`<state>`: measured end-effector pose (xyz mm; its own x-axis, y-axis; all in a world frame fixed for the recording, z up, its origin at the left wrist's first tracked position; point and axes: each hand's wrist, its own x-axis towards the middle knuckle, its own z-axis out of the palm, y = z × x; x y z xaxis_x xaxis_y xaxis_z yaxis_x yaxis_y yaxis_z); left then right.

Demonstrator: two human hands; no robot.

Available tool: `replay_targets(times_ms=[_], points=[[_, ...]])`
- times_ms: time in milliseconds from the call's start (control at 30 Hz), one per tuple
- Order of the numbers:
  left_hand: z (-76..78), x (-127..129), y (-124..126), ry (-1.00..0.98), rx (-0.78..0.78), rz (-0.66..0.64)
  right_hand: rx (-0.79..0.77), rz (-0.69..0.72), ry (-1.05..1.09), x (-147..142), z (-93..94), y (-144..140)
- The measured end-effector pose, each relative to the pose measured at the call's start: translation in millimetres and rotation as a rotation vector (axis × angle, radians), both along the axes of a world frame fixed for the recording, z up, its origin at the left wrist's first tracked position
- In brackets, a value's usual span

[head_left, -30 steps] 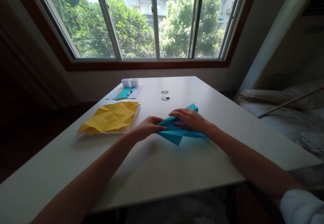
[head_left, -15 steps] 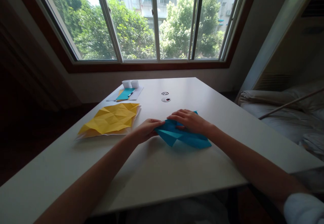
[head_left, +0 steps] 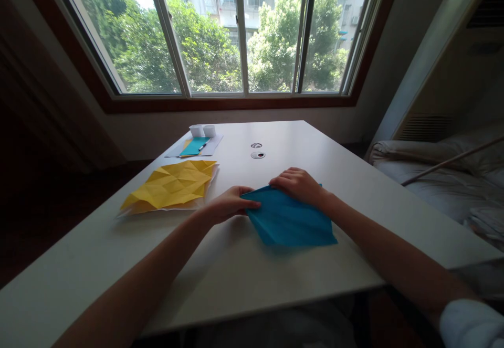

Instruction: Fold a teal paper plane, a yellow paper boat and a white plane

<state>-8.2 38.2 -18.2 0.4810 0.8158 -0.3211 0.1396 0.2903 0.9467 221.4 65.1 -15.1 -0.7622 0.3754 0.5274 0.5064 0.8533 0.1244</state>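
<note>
Blue paper (head_left: 293, 219) fans nearward over the table (head_left: 220, 280)!

Left hand (head_left: 227, 204) pinches its left corner, thumb on top; right hand (head_left: 298, 183) covers the far edge, thumb hidden, so no telling its grip. Long side runs left to right.

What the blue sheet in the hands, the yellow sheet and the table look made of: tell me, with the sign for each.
Blue sheet: probably matt paper, being thin with crisp edges and pointed corners.
Yellow sheet: likely matt paper too, as it shows sharp creases.
Table: smooth, slightly glossy white top with soft reflections; perhaps laminate or painted board.
</note>
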Motion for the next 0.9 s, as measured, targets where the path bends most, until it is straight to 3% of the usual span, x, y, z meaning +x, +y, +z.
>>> replay_targets(times_ms=[233,533,700,900], points=[[2.5,-7,0,0.076,0.018,-0.068,-0.442,-0.073,0.313,1,-0.2,4],[10.8,-15,-1,0.023,-0.087,-0.100,-0.659,-0.248,0.562,2,1.2,15],[9.0,-25,7,0.065,-0.077,0.114,-0.674,-0.305,0.648,9,-4.4,22],[3.7,-29,18,-0.076,-0.035,0.453,-0.673,-0.286,0.584,10,-8.5,26]])
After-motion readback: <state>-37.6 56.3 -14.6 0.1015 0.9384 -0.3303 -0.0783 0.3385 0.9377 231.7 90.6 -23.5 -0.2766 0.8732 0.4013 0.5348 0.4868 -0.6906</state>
